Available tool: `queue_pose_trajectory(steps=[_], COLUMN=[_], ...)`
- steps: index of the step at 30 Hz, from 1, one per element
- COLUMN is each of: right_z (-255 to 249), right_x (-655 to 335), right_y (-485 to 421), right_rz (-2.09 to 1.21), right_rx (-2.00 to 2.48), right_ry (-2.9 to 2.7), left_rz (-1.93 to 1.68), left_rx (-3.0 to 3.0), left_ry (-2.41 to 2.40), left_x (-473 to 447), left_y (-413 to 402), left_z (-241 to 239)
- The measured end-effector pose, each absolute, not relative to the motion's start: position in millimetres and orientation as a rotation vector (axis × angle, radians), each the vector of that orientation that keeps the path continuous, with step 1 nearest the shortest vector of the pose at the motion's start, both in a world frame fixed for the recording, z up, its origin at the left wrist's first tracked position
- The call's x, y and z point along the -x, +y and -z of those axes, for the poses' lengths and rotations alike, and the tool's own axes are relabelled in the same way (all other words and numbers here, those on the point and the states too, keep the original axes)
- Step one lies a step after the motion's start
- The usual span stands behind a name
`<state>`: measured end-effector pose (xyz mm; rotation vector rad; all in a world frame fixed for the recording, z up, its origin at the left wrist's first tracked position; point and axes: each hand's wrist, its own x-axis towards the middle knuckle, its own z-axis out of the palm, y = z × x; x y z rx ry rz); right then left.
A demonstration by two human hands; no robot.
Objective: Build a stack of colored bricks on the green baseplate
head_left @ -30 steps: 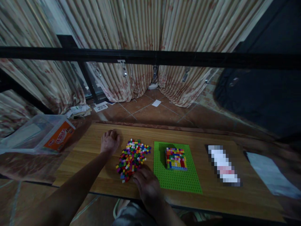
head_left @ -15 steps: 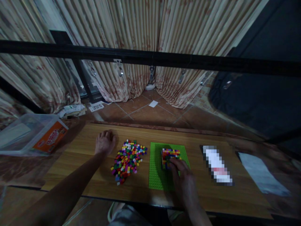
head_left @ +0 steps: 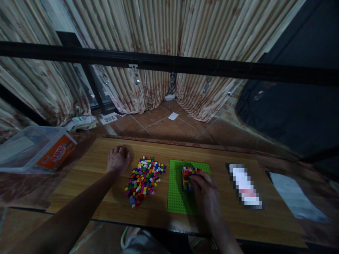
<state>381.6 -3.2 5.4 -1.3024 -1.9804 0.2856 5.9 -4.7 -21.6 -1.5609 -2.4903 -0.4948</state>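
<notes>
My right hand [head_left: 208, 192] is over the green studded baseplate [head_left: 176, 203]. Its thumb and fingers are pinched on a small dark toy brick, whose colour is unclear, at the top of a multicoloured brick build [head_left: 188, 171]. The hand covers the build's right side. Left of the baseplate, a loose heap of small coloured bricks [head_left: 144, 180] lies on the wooden table [head_left: 87, 165]. Beside the heap's far left side, my left hand [head_left: 118, 160] rests on the tabletop with its fingers curled in and nothing visible in them.
To the right lies a pixelated, blurred-out item [head_left: 245, 185], with a white sheet [head_left: 296, 197] beyond it. A clear plastic bin [head_left: 31, 155] with an orange label stands off the table's left end. A black bar [head_left: 159, 63] crosses in front of striped curtains [head_left: 153, 31].
My right hand's fingers have shifted slightly on the build, uncovering a little more of its front. The left hand stays in place. The view has tilted very slightly.
</notes>
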Motion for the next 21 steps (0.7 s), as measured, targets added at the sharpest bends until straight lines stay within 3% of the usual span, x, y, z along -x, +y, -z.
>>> queue_pose_trajectory(steps=[9,21], right_z=[-8,5], right_x=[-382,-372], right_y=[-5,6], right_rz=[-0.377,-0.197], right_rx=[1.362,1.545], right_ry=[-1.849,-1.796], left_rz=[0.481,0.485], left_rx=[1.558,1.553], left_ry=[-2.498,-2.501], left_x=[-6,-5], left_y=[-4,-4], left_z=[21,22])
